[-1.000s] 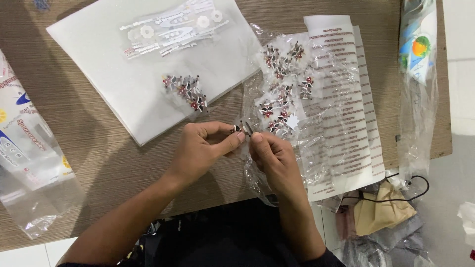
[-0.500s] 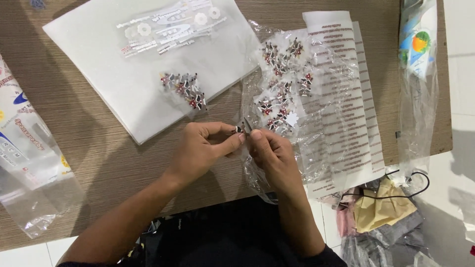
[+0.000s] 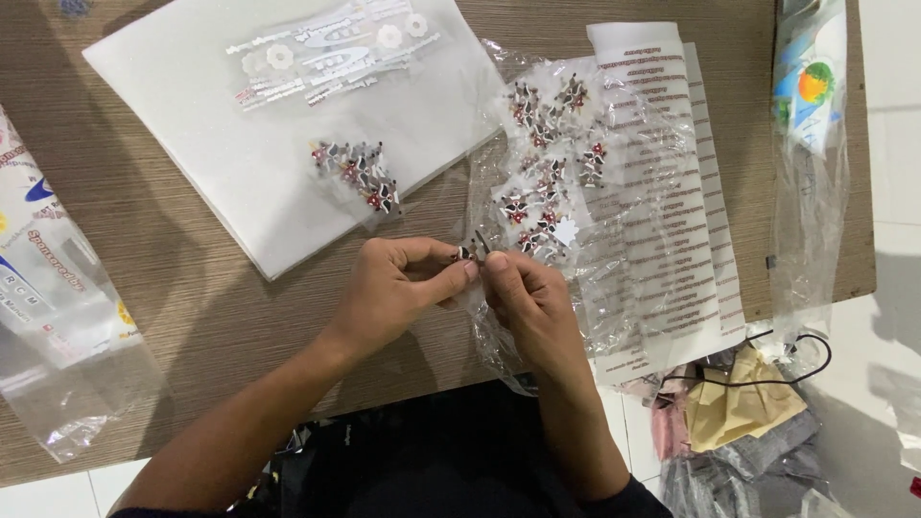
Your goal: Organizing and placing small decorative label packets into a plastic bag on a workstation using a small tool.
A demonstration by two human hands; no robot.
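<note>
Both the left hand [image 3: 398,293] and the right hand [image 3: 528,297] pinch one tiny red-and-black metal clip [image 3: 467,253] between fingertips, best gripped lightly near its edges above the brown wooden table [image 3: 192,278].

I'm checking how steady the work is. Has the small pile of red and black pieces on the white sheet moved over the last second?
No. The small pile keeps its place on the white sheet, near its lower right edge; only the camera view shifts slightly.
</note>
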